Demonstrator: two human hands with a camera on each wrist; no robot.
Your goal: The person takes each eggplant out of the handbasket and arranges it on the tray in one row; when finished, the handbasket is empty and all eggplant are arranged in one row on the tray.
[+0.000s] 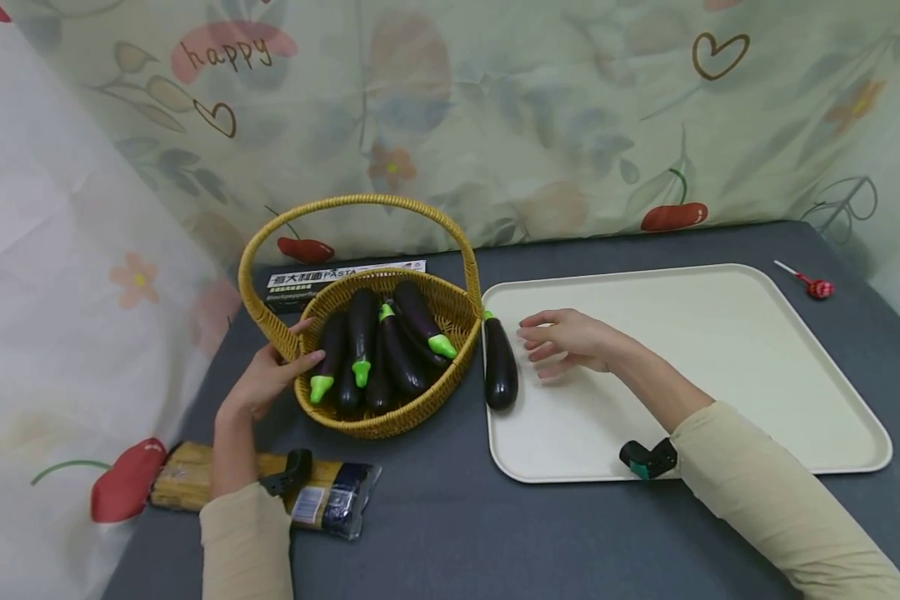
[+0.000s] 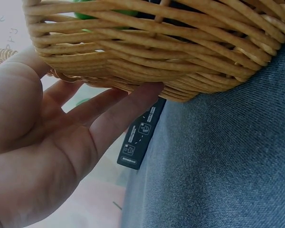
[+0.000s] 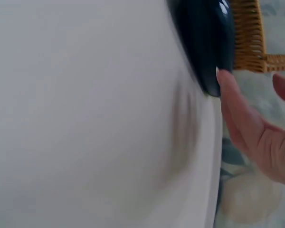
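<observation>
My left hand holds the left side of a wicker basket, thumb over the rim; the left wrist view shows the fingers against the outside of the weave. Several dark eggplants with green stem ends lie inside the basket. One more eggplant rests lengthwise on the left edge of the white tray. Just right of it, my right hand hovers over the tray with loosely spread fingers and grips nothing. In the right wrist view a fingertip appears close to that eggplant; contact cannot be told.
A dark pasta box lies behind the basket. In front, partly beneath my left forearm, is a bag of dry pasta. A red lollipop lies right of the tray. The basket's tall handle arches above the eggplants.
</observation>
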